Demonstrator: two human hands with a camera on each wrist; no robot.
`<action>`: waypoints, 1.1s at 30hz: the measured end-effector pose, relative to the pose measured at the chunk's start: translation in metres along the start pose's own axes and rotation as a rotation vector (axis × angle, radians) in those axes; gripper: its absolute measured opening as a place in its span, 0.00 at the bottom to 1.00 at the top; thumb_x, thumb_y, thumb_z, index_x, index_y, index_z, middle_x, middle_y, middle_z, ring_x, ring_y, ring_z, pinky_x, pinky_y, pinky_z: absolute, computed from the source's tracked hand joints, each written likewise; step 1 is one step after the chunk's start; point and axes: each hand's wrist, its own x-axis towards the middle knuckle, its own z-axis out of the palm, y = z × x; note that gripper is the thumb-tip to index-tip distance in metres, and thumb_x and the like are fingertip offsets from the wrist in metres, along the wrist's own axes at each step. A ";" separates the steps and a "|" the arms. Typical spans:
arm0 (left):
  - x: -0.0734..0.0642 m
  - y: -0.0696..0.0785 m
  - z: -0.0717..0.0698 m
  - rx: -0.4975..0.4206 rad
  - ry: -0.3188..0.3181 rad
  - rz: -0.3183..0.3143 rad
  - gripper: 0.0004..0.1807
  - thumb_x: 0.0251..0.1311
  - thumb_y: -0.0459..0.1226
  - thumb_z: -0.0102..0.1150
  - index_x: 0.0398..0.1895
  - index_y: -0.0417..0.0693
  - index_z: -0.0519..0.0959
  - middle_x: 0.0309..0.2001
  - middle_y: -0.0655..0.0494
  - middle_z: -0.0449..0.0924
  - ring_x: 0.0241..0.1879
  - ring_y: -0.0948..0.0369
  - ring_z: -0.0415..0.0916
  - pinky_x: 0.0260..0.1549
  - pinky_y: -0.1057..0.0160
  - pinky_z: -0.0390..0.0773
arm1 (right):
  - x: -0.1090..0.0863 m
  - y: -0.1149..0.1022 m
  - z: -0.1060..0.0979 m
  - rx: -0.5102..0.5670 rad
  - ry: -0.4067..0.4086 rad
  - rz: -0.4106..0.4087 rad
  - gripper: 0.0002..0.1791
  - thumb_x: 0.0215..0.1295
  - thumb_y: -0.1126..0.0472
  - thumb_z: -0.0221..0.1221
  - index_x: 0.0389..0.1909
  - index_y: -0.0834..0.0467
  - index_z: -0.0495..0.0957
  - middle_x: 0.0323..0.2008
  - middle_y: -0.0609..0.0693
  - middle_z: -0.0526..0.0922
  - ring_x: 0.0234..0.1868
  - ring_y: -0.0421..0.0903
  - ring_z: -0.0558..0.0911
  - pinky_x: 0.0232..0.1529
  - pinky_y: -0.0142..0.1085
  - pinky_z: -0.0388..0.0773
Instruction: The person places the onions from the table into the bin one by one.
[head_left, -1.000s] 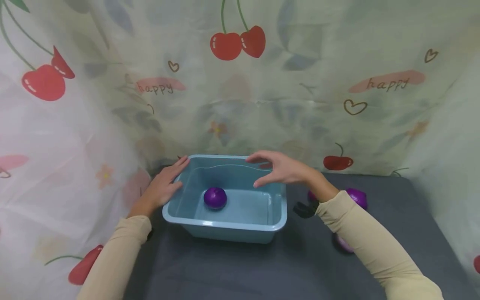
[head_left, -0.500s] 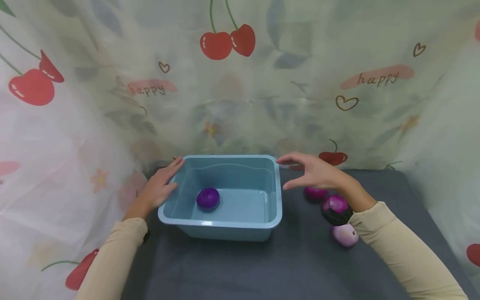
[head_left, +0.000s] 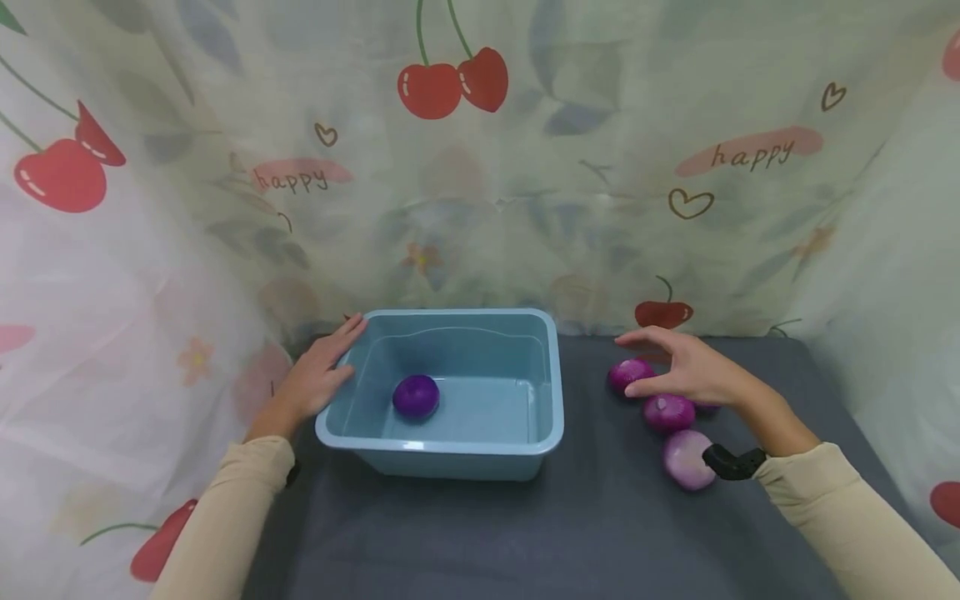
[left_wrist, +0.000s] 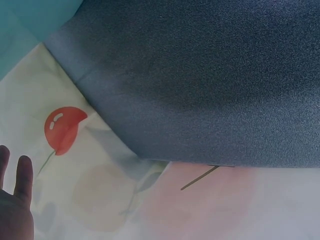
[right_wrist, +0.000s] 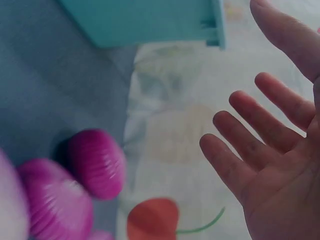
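A light blue plastic basin stands on the dark cloth, with one purple onion lying in its left part. On the basin's left rim rests my left hand, fingers extended. My right hand hovers at the right over a group of onions, thumb and fingers spread and nothing between them. Nearest to it is a purple onion; a second purple onion and a paler onion lie nearer the front. Another is mostly hidden behind the hand and wrist. The right wrist view shows the palm bare.
A dark grey cloth covers the table. Pale curtains printed with cherries enclose it at the back and both sides. A black strap mount sits on the right wrist, overlapping the paler onion in the head view.
My right hand has moved right, from above the basin to above the onions, which are now less covered. The left hand stays on the rim. The head view has shifted slightly.
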 end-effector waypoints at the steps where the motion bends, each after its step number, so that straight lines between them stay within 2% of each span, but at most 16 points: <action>1: 0.000 0.000 0.000 -0.001 0.002 0.000 0.39 0.70 0.40 0.42 0.83 0.63 0.48 0.85 0.60 0.42 0.81 0.38 0.46 0.72 0.26 0.49 | -0.003 0.003 0.000 -0.015 0.000 0.010 0.37 0.58 0.46 0.72 0.67 0.50 0.72 0.66 0.50 0.79 0.66 0.54 0.80 0.63 0.43 0.78; 4: 0.000 0.000 0.000 -0.009 0.007 0.003 0.38 0.70 0.40 0.42 0.83 0.63 0.47 0.85 0.60 0.42 0.81 0.38 0.46 0.72 0.26 0.48 | -0.013 0.014 0.004 -0.026 -0.002 0.016 0.36 0.57 0.46 0.73 0.66 0.48 0.74 0.64 0.50 0.81 0.62 0.42 0.82 0.59 0.37 0.80; 6: 0.000 0.000 0.000 -0.012 0.005 0.009 0.38 0.70 0.39 0.42 0.83 0.62 0.47 0.85 0.59 0.42 0.81 0.38 0.46 0.72 0.26 0.48 | -0.020 0.023 0.008 -0.027 -0.003 0.017 0.35 0.57 0.46 0.72 0.65 0.48 0.74 0.62 0.50 0.82 0.59 0.35 0.82 0.57 0.37 0.81; 8: 0.000 0.000 0.000 -0.017 0.003 0.014 0.38 0.70 0.39 0.42 0.83 0.62 0.47 0.85 0.58 0.42 0.81 0.38 0.46 0.72 0.26 0.49 | -0.027 0.032 0.013 -0.006 0.002 0.024 0.33 0.57 0.47 0.73 0.64 0.48 0.76 0.60 0.51 0.83 0.57 0.35 0.83 0.57 0.40 0.82; 13: -0.001 0.000 0.000 -0.020 0.002 0.013 0.39 0.70 0.39 0.42 0.83 0.62 0.47 0.85 0.59 0.42 0.81 0.37 0.46 0.72 0.27 0.49 | -0.048 0.053 0.026 -0.016 0.059 0.060 0.30 0.57 0.45 0.72 0.59 0.49 0.78 0.56 0.51 0.85 0.54 0.50 0.87 0.53 0.37 0.84; 18: 0.000 -0.001 0.001 -0.025 0.009 0.018 0.39 0.70 0.39 0.42 0.83 0.62 0.47 0.85 0.58 0.43 0.81 0.38 0.46 0.72 0.26 0.49 | -0.066 0.069 0.037 -0.038 0.127 0.062 0.28 0.56 0.47 0.74 0.57 0.52 0.81 0.52 0.49 0.88 0.52 0.40 0.87 0.51 0.28 0.81; 22: 0.000 -0.001 0.000 -0.023 0.013 0.016 0.39 0.70 0.39 0.42 0.83 0.62 0.48 0.85 0.58 0.43 0.81 0.38 0.46 0.72 0.26 0.49 | -0.078 0.078 0.046 -0.090 0.186 0.050 0.28 0.53 0.48 0.76 0.54 0.51 0.82 0.50 0.46 0.88 0.51 0.31 0.82 0.50 0.29 0.79; 27: -0.001 -0.001 0.000 -0.020 0.009 0.020 0.39 0.70 0.38 0.42 0.83 0.61 0.48 0.84 0.59 0.43 0.81 0.38 0.47 0.72 0.27 0.50 | -0.090 0.090 0.063 -0.191 0.282 -0.040 0.30 0.44 0.50 0.80 0.50 0.52 0.82 0.46 0.43 0.82 0.44 0.35 0.77 0.44 0.30 0.77; 33: -0.001 0.000 0.000 -0.022 0.021 0.021 0.39 0.69 0.38 0.43 0.83 0.61 0.49 0.84 0.59 0.44 0.81 0.39 0.47 0.72 0.28 0.51 | -0.098 0.099 0.076 -0.156 0.343 -0.068 0.31 0.39 0.51 0.82 0.47 0.49 0.82 0.45 0.42 0.78 0.43 0.32 0.73 0.40 0.27 0.71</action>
